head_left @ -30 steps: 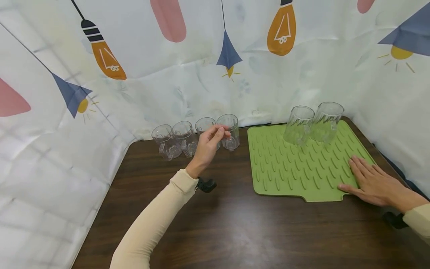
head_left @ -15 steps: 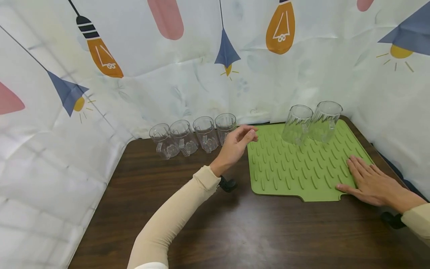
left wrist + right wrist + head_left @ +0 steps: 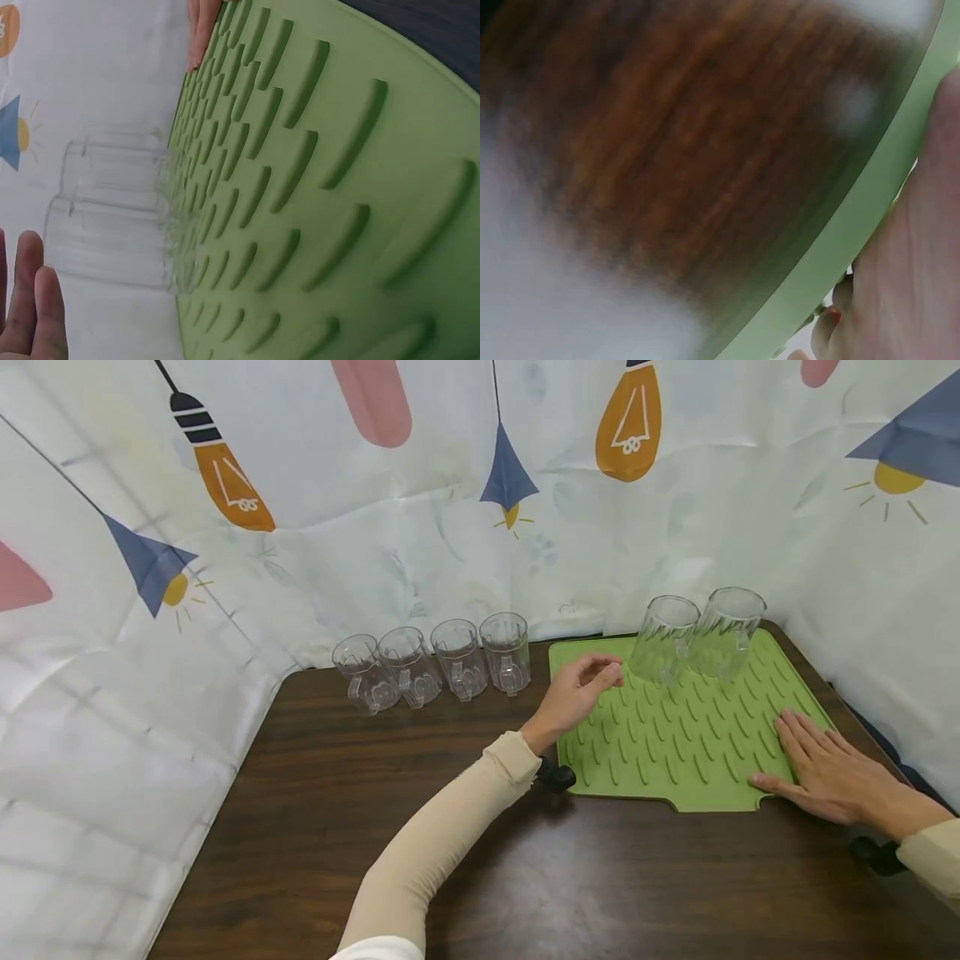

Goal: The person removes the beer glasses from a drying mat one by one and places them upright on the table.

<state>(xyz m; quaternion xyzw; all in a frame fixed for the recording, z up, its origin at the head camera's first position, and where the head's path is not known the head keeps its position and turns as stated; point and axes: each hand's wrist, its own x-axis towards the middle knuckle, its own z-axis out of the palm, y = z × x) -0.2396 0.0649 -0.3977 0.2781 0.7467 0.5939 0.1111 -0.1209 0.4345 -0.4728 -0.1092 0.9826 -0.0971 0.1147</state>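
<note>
My left hand (image 3: 572,700) is over the left part of a green ridged drying mat (image 3: 675,752), fingers loosely bent, holding nothing. To its right, two clear glass mugs (image 3: 664,643) stand side by side at the back of the mat, handles toward me. In the left wrist view its fingertips (image 3: 49,304) appear close to the nearer mug (image 3: 112,244). At the mat's right edge my right hand (image 3: 836,770) lies flat, fingers spread. The right wrist view shows that hand (image 3: 915,247) large beside the mat's edge (image 3: 821,247).
Several more clear glass mugs (image 3: 459,660) stand in a row at the back left of the dark wooden table (image 3: 360,760). A white printed curtain (image 3: 442,552) hangs right behind the table. Black wrist straps (image 3: 555,775) sit on both arms.
My left hand has moved right, away from the row of mugs at the left and over the mat. The right hand stays on the mat's edge.
</note>
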